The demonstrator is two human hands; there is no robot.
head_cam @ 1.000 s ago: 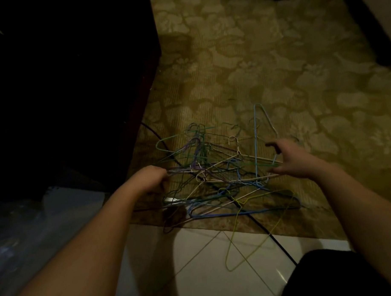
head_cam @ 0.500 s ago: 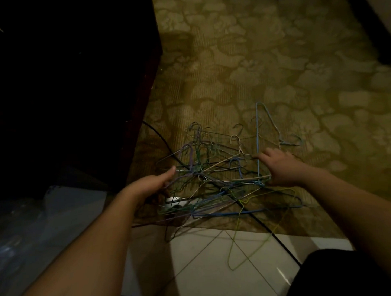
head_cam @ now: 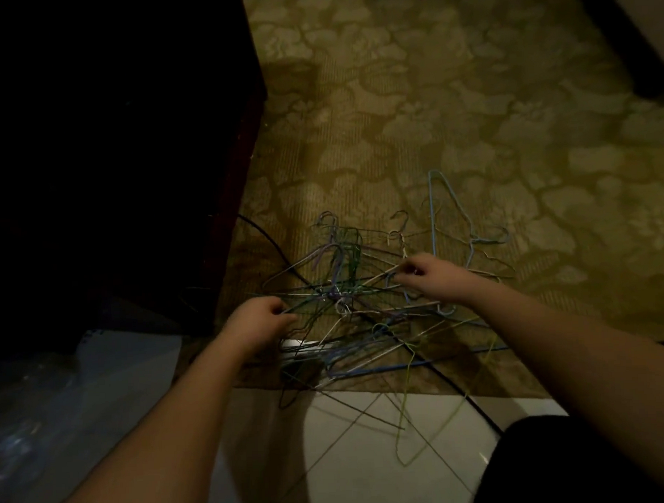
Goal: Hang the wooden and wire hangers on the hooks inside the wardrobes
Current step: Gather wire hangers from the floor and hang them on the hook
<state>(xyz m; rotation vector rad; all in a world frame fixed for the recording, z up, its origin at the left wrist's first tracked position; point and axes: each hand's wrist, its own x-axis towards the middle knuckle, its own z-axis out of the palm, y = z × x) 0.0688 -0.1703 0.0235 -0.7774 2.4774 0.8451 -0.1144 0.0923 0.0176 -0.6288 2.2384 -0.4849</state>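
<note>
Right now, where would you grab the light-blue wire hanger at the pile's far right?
Probably take the light-blue wire hanger by its raised top corner, coming from above on the right: that end stands clear of the tangled pile, while its lower end is buried there.

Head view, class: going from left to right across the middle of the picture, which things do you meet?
Dark furniture → left hand → tangled wire hangers → right hand → light blue hanger → patterned carpet.
</note>
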